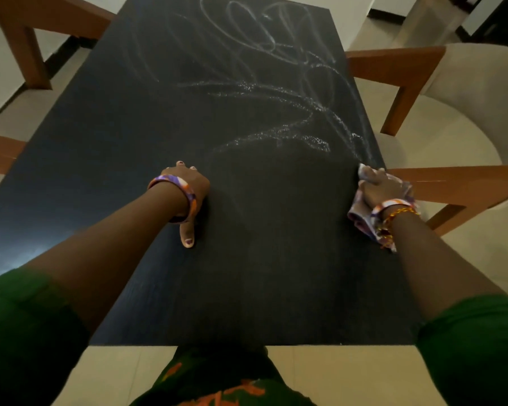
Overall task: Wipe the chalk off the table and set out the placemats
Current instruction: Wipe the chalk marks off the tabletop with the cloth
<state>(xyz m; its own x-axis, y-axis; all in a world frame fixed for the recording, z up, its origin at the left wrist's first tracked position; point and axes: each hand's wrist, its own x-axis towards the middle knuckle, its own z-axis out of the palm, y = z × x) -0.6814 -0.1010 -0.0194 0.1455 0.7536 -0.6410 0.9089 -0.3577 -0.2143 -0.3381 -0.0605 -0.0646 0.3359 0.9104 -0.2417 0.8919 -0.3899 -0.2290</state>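
Your right grip [383, 190] clutches the cloth [361, 213] at the surface's [129, 171] right edge, left grip [188, 189] braced flat, fingers relaxed; wiping is underway, so next sweep toward the chalk scribbles [276, 92] beyond the cloth.

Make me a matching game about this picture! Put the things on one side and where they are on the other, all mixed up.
Things:
1. cloth
2. chalk scribbles
3. left hand
4. chair

Places:
A. pressed on the dark table, near the middle
B. beside the table, off its right side
C. under the right hand, at the table's right edge
D. on the far half of the tabletop

Pairs: 1-C, 2-D, 3-A, 4-B
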